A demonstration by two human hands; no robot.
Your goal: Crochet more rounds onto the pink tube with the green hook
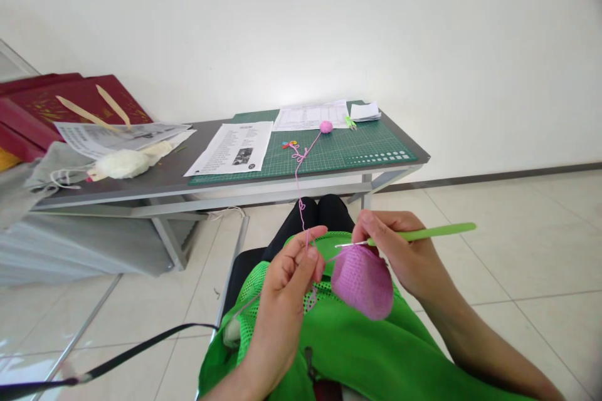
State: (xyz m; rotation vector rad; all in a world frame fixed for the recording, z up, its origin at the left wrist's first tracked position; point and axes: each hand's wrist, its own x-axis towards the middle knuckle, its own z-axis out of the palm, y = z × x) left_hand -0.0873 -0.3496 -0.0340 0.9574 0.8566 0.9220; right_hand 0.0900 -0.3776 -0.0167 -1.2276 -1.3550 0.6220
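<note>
A pink-purple crocheted piece (361,281) hangs over my lap, its upper edge at a crochet hook with a green handle (435,232). My right hand (390,241) is closed around that hook, its fingers also at the top of the piece. To the left, my left hand (296,269) pinches the pink yarn (301,200), index finger extended with the strand over it. The yarn runs up to the table and a small pink ball (326,127). A short strand links my left hand to the piece.
The table holds a green cutting mat (329,153), a printed sheet (232,147), colored clips (290,145), small green scissors (350,123), white papers (365,111) and a white yarn bundle (123,164). Dark red bags (79,97) lie at the far left. A black strap (141,346) crosses the lower left.
</note>
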